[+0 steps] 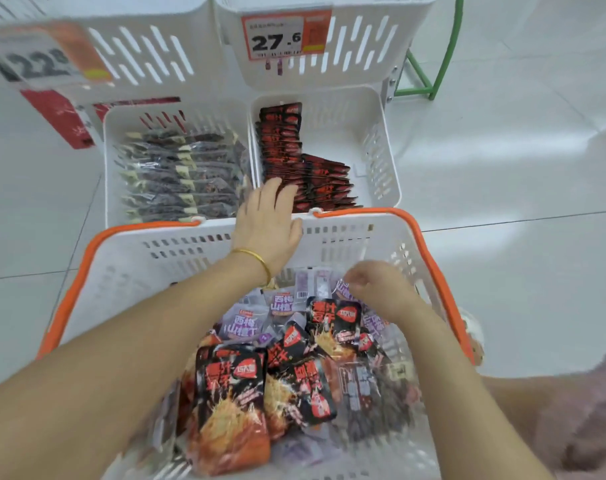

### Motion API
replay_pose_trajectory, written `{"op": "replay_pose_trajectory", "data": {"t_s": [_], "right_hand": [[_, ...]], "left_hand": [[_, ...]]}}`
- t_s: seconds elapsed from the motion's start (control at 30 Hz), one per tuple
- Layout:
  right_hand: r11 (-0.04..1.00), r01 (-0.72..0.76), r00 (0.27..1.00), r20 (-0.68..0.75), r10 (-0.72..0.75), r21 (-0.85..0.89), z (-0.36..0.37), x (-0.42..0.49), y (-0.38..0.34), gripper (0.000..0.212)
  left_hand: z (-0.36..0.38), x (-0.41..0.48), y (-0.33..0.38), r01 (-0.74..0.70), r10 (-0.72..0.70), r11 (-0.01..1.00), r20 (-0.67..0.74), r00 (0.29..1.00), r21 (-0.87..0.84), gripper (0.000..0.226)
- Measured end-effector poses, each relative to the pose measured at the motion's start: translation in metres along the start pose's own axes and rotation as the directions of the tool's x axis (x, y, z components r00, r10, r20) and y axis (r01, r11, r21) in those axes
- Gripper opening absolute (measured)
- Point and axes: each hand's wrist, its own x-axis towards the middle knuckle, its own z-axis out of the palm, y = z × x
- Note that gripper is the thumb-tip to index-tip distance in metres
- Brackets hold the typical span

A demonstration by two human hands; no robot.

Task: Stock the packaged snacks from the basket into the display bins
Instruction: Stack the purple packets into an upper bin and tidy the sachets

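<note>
Restocking: red packets go from a full basket into the floor-level bins

The left bin (109,161) is packed with dark packets (177,174). The left hand (267,216), fingers straight and flat, reaches over the far rim of the basket (139,265) and presses on the red packets (305,174) at the near-left corner of the right bin (381,150). Squaring that row against the near wall first would likely keep later packets upright. The bin's far-right corner offers bare room. The right hand (374,289) is curled among purple packets (241,327) by the basket's far-right wall; whether it grips one cannot be told.
</note>
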Motion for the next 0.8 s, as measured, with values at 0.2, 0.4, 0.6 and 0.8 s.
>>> {"op": "replay_pose_trajectory", "data": {"t_s": [0.2, 0.4, 0.6, 0.8], "right_hand": [[0.984, 0.02, 1.0, 0.01, -0.019, -0.179, 0.023, -0.024, 0.004, 0.016], [0.969, 0.177, 0.963, -0.236, -0.133, 0.175, 0.004, -0.043, -0.007, 0.015], [0.889, 0.266, 0.935, -0.323, -0.144, 0.372, -0.005, -0.054, -0.012, 0.013], [0.791, 0.227, 0.97, -0.202, -0.133, 0.569, 0.019, -0.058, -0.034, 0.013]], "left_hand": [[-0.014, -0.08, -0.012, 0.016, 0.008, 0.985, 0.14, 0.99, -0.171, 0.048], [-0.009, -0.104, -0.015, 0.036, 0.032, 0.978, 0.322, 0.946, -0.204, 0.049], [-0.011, -0.109, 0.001, 0.239, -0.045, 0.793, 0.339, 0.94, -0.56, 0.046], [-0.025, -0.106, 0.009, 0.403, -0.113, 0.511, 0.406, 0.907, -0.759, 0.014]]}}
